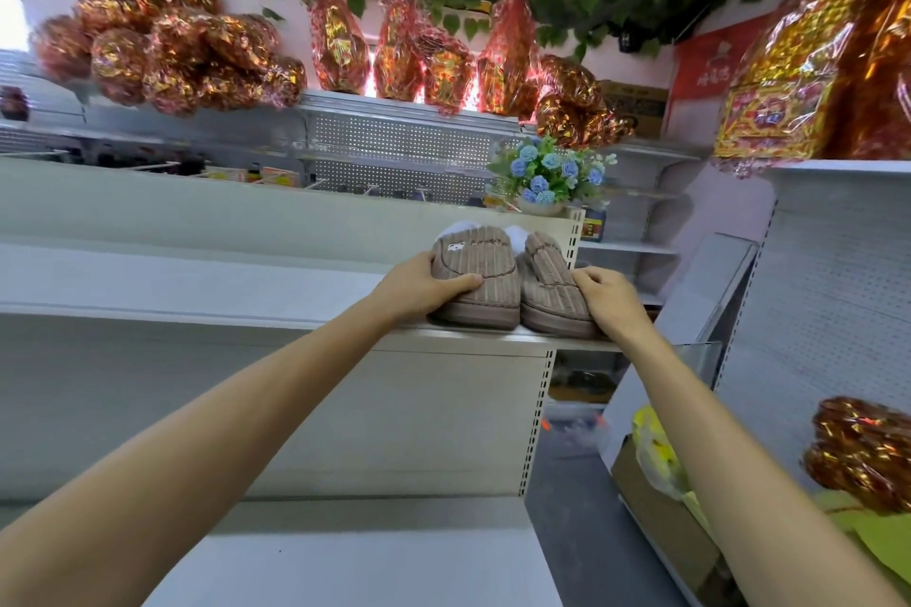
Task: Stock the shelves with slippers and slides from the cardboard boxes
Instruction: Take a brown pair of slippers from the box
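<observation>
Two brown corduroy slippers stand side by side at the right end of a white metal shelf [207,291]. The left slipper [485,261] carries a small white patch near its toe. My left hand [419,286] grips its left side, thumb lying across the upper. The right slipper [547,281] leans a little toward the other one. My right hand [611,296] holds its right side with curled fingers on the upper. White lining shows at the far ends of both slippers.
A pot of blue artificial flowers [552,173] stands just behind the slippers. Red and gold wrapped packs [162,49] fill the top shelf. A cardboard box [665,522] with yellow-green plastic sits at the lower right. Another shelf unit [838,291] stands to the right.
</observation>
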Available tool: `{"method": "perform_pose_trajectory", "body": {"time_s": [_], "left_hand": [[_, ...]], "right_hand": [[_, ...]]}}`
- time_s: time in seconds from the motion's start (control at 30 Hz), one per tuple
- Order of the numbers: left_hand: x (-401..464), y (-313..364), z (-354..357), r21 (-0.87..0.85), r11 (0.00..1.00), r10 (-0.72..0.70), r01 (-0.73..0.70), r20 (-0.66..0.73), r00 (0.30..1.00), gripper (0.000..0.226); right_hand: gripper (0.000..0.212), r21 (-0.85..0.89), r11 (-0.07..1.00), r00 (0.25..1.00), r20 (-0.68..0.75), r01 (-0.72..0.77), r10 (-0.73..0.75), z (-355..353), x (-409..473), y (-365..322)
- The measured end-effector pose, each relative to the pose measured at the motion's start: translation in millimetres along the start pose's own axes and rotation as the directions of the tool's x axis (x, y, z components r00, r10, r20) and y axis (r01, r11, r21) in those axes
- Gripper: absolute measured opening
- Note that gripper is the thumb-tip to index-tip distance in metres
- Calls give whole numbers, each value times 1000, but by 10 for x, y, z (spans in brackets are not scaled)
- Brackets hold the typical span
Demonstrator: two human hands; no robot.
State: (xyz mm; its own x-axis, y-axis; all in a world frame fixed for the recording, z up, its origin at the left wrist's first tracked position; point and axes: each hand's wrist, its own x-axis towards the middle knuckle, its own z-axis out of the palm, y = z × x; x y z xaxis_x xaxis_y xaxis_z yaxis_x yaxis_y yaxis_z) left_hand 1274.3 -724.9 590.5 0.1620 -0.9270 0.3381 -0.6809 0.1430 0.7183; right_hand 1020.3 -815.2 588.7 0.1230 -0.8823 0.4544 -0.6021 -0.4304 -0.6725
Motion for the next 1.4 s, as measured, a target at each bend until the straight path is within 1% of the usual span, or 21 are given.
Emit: {"method": "perform_pose_trajectory", "body": {"time_s": [0.03,0.1,0.13,0.17,0.23,0.3,0.37,0.43,0.5,0.57,0.67,0.8,1.0,1.2,1.4], "left_hand": [[-30,-9,-40,38,999,15,-14,-15,1000,68],[-125,-50,-144,161,982,121,-101,-122,985,71],[-197,-83,-203,186,968,205,-171,-181,962,66],[-284,-126,-264,177,952,287,-251,-224,931,58],[-491,-219,-388,121,914,405,-387,-256,878,44],[-736,-296,-515,55,893,443,-446,-274,854,37],[-1009,-393,-656,11,881,453,-473,-304,838,33],[-1284,-549,-795,29,871,474,-490,-311,824,30],[-1560,-744,-947,57,870,483,-489,-290,826,32],[-1837,-974,-1126,27,884,456,-467,-273,847,33],[-2264,-1385,-1465,-39,920,363,-390,-294,884,33],[-2873,-1976,-1993,-19,947,299,-320,-311,902,32],[-3884,-2844,-2834,0,984,172,-180,-294,940,34],[-4718,-3616,-3441,19,1000,8,-2,-342,940,34],[-5299,-4316,-3725,-20,987,-154,159,-385,910,35]], "right_hand": [[29,-34,999,996,-90,28,-31,-3,-47,-15],[30,-99,985,945,-280,145,-167,0,-195,-85],[31,-109,966,908,-330,235,-258,14,-288,-153],[31,-109,937,874,-340,331,-348,38,-386,-239],[32,-83,868,826,-274,489,-492,118,-597,-442],[33,-35,823,806,-179,567,-564,243,-816,-669],[34,18,802,799,-94,597,-593,419,-1033,-880],[36,71,796,799,-20,601,-601,637,-1241,-1056],[38,116,782,784,42,612,-619,884,-1450,-1216],[40,156,763,761,86,627,-643,1146,-1665,-1379],[40,222,754,746,137,618,-652,1554,-2021,-1645],[42,296,753,728,212,588,-652,2175,-2547,-2072],[44,375,747,670,337,549,-662,3204,-3375,-2804],[43,478,759,614,456,442,-644,4126,-4096,-3436],[41,589,742,521,545,320,-657,5077,-4533,-3798]]}}
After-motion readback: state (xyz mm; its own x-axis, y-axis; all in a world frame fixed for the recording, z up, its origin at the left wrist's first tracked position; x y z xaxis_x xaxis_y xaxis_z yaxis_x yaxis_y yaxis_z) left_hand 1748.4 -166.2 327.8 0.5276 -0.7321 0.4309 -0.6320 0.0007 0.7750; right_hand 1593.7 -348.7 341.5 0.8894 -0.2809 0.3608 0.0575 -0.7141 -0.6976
